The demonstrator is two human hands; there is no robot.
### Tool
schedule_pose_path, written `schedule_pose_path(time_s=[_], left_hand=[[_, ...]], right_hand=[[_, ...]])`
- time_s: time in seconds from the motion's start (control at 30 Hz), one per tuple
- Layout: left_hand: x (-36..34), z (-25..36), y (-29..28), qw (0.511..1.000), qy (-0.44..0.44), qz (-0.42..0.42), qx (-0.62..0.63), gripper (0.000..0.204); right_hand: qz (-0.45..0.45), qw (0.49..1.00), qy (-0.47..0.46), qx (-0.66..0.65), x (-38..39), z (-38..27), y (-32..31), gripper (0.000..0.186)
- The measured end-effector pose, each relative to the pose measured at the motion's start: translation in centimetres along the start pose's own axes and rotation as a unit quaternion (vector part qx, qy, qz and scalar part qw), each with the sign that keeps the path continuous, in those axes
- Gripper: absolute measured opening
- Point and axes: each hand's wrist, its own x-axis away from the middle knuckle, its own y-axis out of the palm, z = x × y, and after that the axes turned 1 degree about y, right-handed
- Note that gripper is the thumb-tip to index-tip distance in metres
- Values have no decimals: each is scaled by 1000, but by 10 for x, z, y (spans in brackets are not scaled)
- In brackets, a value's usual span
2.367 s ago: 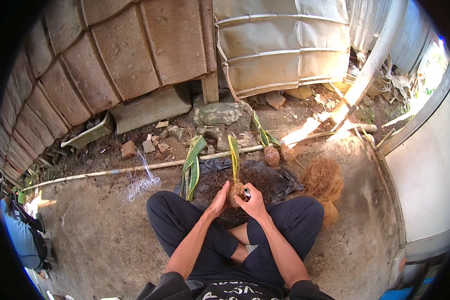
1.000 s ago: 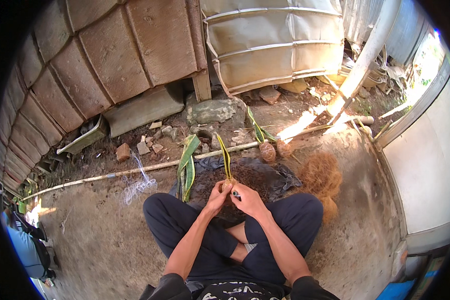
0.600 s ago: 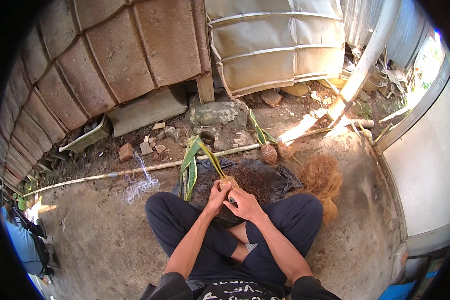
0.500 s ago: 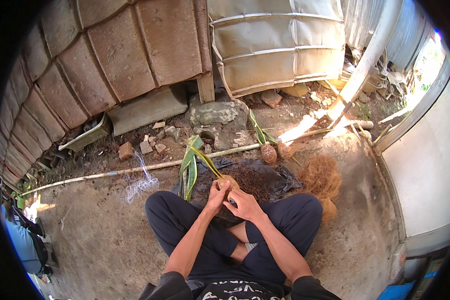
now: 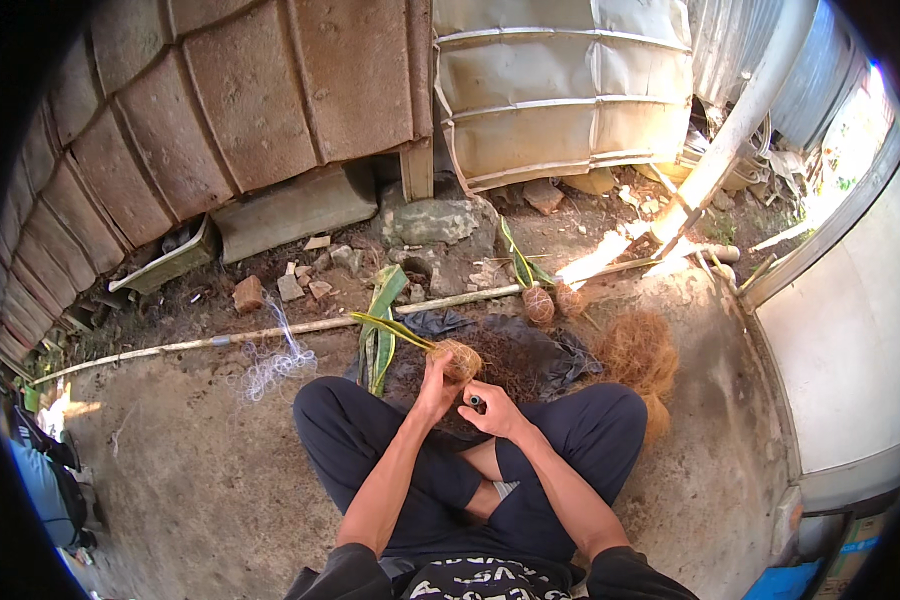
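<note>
My left hand (image 5: 436, 388) is wrapped round a brown coconut-fibre ball (image 5: 458, 359) bound with thin string. Snake plant leaves (image 5: 395, 329) with yellow edges stick out of the ball toward the left. Just right of it, my right hand (image 5: 498, 414) is closed on a small dark tube-shaped thing (image 5: 477, 403) whose round end shows; its exact kind is unclear. Below the ball, dark crumbly soil (image 5: 510, 365) lies on a black plastic sheet (image 5: 573, 357) in front of my crossed legs. More broad snake plant leaves (image 5: 378, 350) lie to the left of my hands.
Two string-bound fibre balls, a nearer one (image 5: 537, 306) and one beside it (image 5: 570, 298), stand beyond the soil with leaves. Loose coconut fibre (image 5: 638, 352) is heaped at right. White string (image 5: 275, 368) lies tangled at left, near a long pole (image 5: 160, 355). A person (image 5: 45, 490) is at the left edge.
The fibre ball has turned in my left hand, so its leaves now tilt further left and lower. My right hand has shifted slightly right, away from the ball.
</note>
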Motion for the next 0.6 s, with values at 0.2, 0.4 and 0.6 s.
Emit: schedule_pose_path(time_s=[0.2, 0.4, 0.6], left_hand=[[14, 0, 33, 989, 33, 35, -142, 46], [19, 3, 37, 986, 27, 54, -155, 49], [17, 2, 30, 993, 23, 0, -115, 43]], right_hand=[[21, 991, 47, -124, 4, 11, -3, 16], [-36, 955, 98, -278, 1, 21, -3, 16], [-30, 919, 139, -367, -2, 22, -2, 15]])
